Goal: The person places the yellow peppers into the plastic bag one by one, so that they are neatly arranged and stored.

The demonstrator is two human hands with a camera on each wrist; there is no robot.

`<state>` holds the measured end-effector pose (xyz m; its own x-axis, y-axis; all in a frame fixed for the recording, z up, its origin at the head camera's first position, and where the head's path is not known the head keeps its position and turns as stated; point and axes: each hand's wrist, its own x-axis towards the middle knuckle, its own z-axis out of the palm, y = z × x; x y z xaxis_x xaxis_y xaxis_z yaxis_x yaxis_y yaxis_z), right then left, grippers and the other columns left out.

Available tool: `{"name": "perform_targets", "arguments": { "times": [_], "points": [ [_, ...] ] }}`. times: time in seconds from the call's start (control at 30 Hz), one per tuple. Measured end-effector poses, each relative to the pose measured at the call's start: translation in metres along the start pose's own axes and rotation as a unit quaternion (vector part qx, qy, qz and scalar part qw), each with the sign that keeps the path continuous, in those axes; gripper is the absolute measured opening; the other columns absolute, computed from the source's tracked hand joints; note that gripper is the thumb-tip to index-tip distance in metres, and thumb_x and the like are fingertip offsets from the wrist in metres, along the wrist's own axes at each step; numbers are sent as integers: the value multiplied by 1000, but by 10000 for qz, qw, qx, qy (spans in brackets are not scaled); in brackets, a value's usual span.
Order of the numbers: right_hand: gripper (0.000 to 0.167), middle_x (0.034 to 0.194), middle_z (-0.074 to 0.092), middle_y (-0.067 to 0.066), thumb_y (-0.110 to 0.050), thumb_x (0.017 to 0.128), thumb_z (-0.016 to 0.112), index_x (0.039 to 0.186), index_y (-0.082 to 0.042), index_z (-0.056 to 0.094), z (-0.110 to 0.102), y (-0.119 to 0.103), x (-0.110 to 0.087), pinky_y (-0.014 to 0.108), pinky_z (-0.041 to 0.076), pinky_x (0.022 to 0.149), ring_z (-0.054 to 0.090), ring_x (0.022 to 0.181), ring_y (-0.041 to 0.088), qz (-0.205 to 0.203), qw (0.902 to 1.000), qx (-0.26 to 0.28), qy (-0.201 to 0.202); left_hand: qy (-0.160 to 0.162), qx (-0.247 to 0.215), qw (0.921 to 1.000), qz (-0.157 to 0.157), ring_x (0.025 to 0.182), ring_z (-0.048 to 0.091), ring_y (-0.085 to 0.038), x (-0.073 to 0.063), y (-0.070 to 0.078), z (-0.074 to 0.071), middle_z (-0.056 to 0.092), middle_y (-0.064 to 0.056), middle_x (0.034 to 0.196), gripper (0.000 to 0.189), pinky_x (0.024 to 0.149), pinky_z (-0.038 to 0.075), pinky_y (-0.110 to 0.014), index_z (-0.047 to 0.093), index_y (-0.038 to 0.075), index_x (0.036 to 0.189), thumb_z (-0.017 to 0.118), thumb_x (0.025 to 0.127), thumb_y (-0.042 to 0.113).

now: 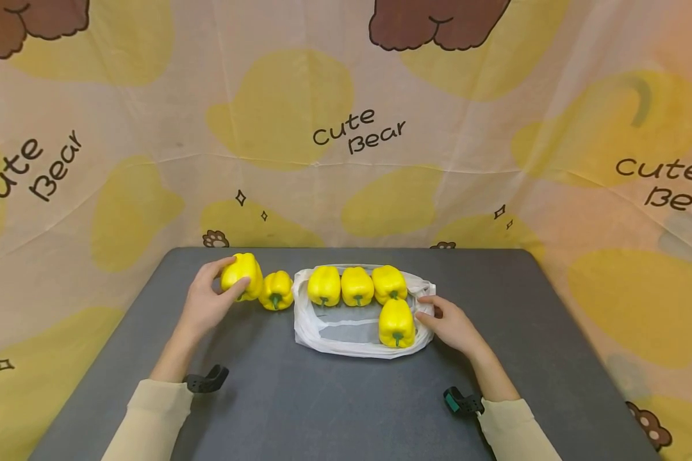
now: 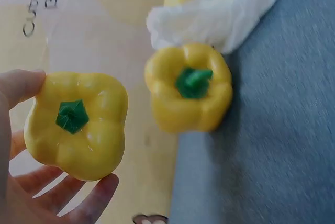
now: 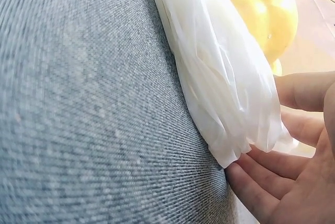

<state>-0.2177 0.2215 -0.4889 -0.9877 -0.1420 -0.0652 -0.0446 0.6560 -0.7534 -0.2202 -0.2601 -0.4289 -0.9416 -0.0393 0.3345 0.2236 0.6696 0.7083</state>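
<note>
My left hand grips a yellow bell pepper with a green stem, held between thumb and fingers at the left. Just right of it, a second yellow bell pepper lies on the table outside the bag. My right hand holds the right rim of a white plastic bag, the rim lying between thumb and fingers in the right wrist view. Inside the spread bag, three peppers form a row at the back. Another pepper sits in front of the row's right end, near my right hand.
The dark grey table has rounded back corners. A patterned cloth with yellow patches and lettering hangs behind it and along both sides. Black bands are on both wrists, by light sleeves.
</note>
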Motion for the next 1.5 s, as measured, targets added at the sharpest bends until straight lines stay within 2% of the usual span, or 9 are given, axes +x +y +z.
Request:
{"name": "perform_targets", "arguments": {
  "times": [0.1,0.17,0.33,0.5,0.67,0.77,1.07,1.27,1.5],
  "points": [
    [48,139,58,21,-30,99,66,139,-5,60,0,0,0,54,49,99,57,117,35,-18,10000,21,14,-9,-81,9998,161,118,49,-31,1,10,2,51,-17,139,59,79,45,-11,54,5,144,72,96,35],
    [48,139,58,21,-30,99,66,139,-5,60,-1,0,0,53,49,99,57,116,35,-37,10000,34,12,4,-126,9995,277,118,50,-30,1,17,4,51,-17,138,58,77,43,-8,55,5,143,73,95,33],
    [48,138,59,21,-31,99,67,139,-4,60,-2,0,0,52,50,97,58,113,34,-68,10000,18,17,-37,-216,9979,614,118,52,-29,2,30,14,53,-16,136,55,78,47,-13,58,4,140,76,93,27],
    [48,137,59,21,-30,98,67,138,-4,60,-4,0,1,52,50,97,58,113,34,-63,10000,20,13,-160,-390,9953,875,118,53,-28,3,44,24,54,-13,136,52,79,52,-24,60,6,138,78,92,23],
    [47,134,61,21,-30,98,66,137,-4,61,-4,0,2,51,50,95,59,111,33,-84,10000,26,-3,-333,-472,9934,993,117,54,-28,1,55,34,54,-12,136,52,82,57,-42,60,8,137,79,90,23],
    [46,133,61,21,-30,99,66,136,-4,62,-4,1,2,50,50,94,59,110,33,-106,9999,9,-5,-453,-545,9924,1008,116,54,-29,-1,60,40,53,-11,136,52,84,58,-47,60,9,136,79,90,23],
    [46,134,61,21,-31,99,66,136,-4,62,-4,2,3,49,50,94,59,110,32,-98,9999,-21,-36,-615,-695,9907,996,117,54,-26,-8,72,58,53,-9,138,51,83,55,-45,61,13,136,79,90,26],
    [46,132,62,21,-31,99,66,135,-4,62,-4,2,3,46,50,90,58,106,30,-119,9999,-24,-47,-742,-920,9863,1155,120,53,-26,-12,79,75,54,-9,137,51,81,57,-43,61,12,136,80,90,25],
    [47,135,61,21,-33,99,66,136,-5,62,-3,2,1,52,49,96,58,111,32,-86,9999,-54,-55,-993,-1033,9830,1150,124,51,-25,-21,85,98,54,-7,138,52,84,58,-41,60,11,136,78,91,28]
  ]
}}
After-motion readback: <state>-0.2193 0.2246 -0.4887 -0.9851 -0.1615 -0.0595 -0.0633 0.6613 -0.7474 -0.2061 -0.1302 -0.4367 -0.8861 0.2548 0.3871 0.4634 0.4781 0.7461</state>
